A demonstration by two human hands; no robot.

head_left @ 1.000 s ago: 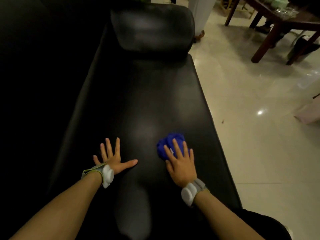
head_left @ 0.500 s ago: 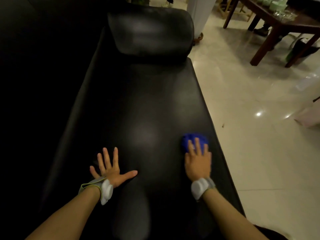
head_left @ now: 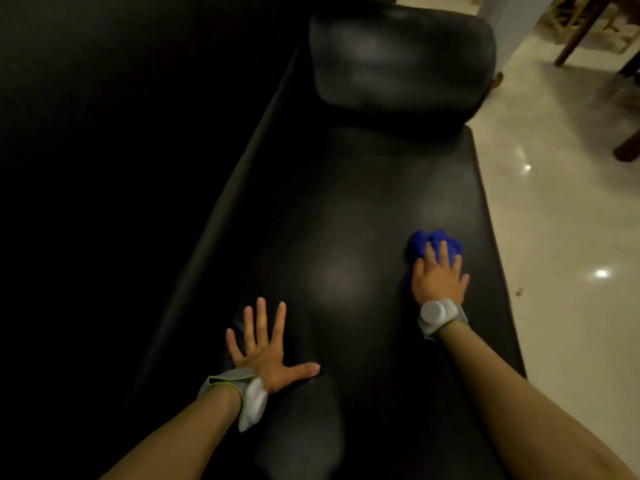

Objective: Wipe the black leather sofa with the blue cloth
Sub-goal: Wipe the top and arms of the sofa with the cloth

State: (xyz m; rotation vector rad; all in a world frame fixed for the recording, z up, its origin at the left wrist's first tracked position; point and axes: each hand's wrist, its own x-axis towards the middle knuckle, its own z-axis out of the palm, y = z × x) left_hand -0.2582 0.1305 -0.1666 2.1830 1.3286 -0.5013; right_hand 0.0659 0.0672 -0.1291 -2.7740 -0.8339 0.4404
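Glossy pale floor tiles (head_left: 554, 237) are running along the 3 o'clock side of the head view, with wooden furniture legs (head_left: 575, 32) showing at 1 o'clock. Filling the centre is the black leather sofa (head_left: 346, 202), its long axis running from 6 o'clock up to 12 o'clock, where a padded end cushion (head_left: 401, 60) is closing off the seat. The 9 o'clock side is lying in deep shadow, and no detail can be read there.

The blue cloth (head_left: 433, 244) is sitting bunched on the seat at roughly 3 o'clock from centre, close to the floor-side edge. The right hand (head_left: 438, 282) is pressing down on it with fingers extended and flat, not curled around it; the cloth is protruding from under the fingertips toward 12 o'clock. The left hand (head_left: 266, 351) is resting on the seat at 7 o'clock, released, fingers spread wide, apparently bracing the body. It is holding nothing and lies well apart from the cloth. Both wrists are carrying pale strapped bands.

Judgement: the wiping stroke is in hand. The right hand is the working hand, and most of the unwiped run appears to lie ahead toward 12 o'clock and across toward 9 o'clock.
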